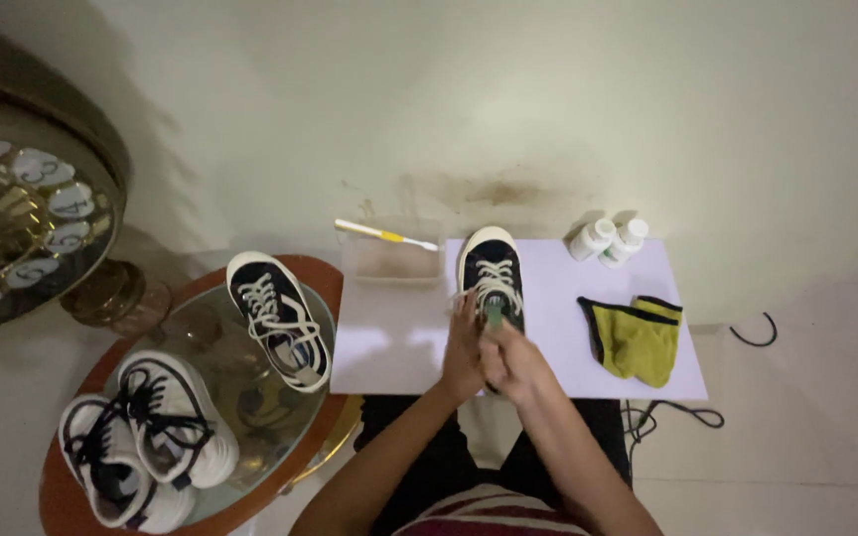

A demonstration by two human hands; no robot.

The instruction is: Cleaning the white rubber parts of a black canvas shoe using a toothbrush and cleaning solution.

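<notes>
Both hands meet over a black sneaker (490, 270) that stands on a white board (389, 342), toe pointing away from the person. The left hand (463, 347) grasps the sneaker's near side, fingers wrapped around its heel end. The right hand (510, 359) lies just beside it, closed around a small green thing (494, 314) pressed against the sneaker's laces; what that thing is cannot be told.

Beyond the left hand and a little to its left sits a clear tub (392, 260), with a toothbrush (385, 234) laid across its far rim. To the right of the right hand a yellow cloth (638, 340) with a dark edge lies crumpled on the board. Further off in the same direction, at the board's far edge, two white bottles (608, 239) stand touching each other.

Well to the left of the left hand is a round glass table (250, 397) with a brown rim. On it lies a second black sneaker (278, 320), nearest the hand, and a pair of white sneakers (146, 437) with dark laces at the table's near side. Past the table, a large clock (22, 213) leans at the far left. A dark cable (672, 415) trails on the floor beside the right forearm.
</notes>
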